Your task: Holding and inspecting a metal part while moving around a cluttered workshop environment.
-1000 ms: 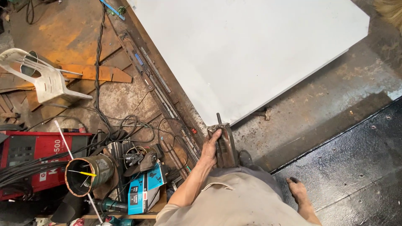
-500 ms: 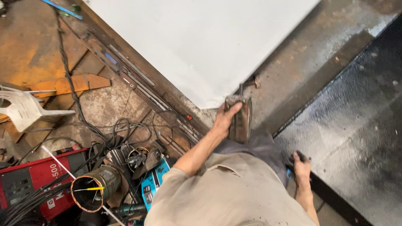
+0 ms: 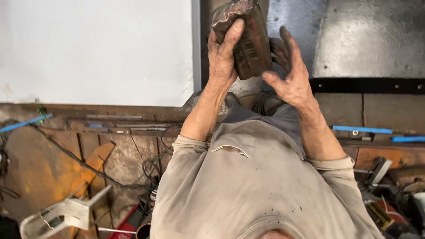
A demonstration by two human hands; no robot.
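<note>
Left hand (image 3: 223, 55) clenches the dark block (image 3: 244, 40) at twelve o'clock; right hand (image 3: 290, 73), fingers spread, only touches it. A one-handed grip could slip, dropping it onto the feet.

Dark brown, rust-stained rectangular block (image 3: 248, 42), wrapped in crinkled glossy film at its far end. Held upright, slightly tilted, far centre of scene, raised above the floor. Grid-like markings on its near face. Left edge and right side partly covered by fingers.
</note>
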